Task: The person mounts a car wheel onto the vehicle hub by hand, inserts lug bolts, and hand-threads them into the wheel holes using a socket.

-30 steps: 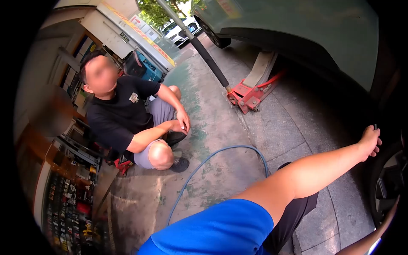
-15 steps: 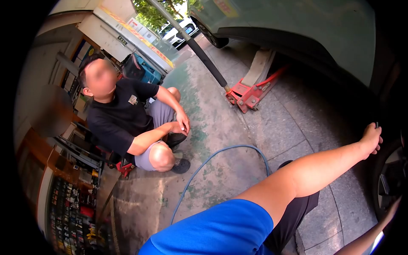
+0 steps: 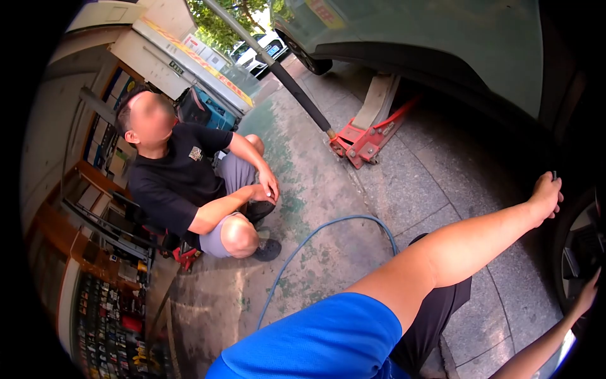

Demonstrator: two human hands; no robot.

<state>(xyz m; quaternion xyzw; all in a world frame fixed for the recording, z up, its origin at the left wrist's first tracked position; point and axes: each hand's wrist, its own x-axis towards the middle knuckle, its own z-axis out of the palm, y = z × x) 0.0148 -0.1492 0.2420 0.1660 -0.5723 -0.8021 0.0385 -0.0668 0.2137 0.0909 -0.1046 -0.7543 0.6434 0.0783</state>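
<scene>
My left hand (image 3: 546, 197) reaches out at the right, closed, with the tip of a small dark object (image 3: 554, 175) sticking up from the fist. Most of that object is hidden in the fingers, and its kind does not show. Below it, my right hand (image 3: 587, 295) lies at the edge of the view beside a dark wheel (image 3: 582, 243), partly cut off; one finger points upward. Whether it touches the wheel or holds anything is not visible. Above my left hand is the shadowed underside of a raised grey-green car (image 3: 435, 38).
A red floor jack (image 3: 363, 142) with a long handle (image 3: 297, 85) stands under the car. A blue hose (image 3: 309, 237) curves over the floor. To the left a person in a black shirt (image 3: 180, 170) squats, hands together, before cluttered shelves (image 3: 110, 316).
The view has shifted slightly. My left hand sits a little higher and further left, still closed. My right hand has come into view beside the wheel. The squatting person stays in place.
</scene>
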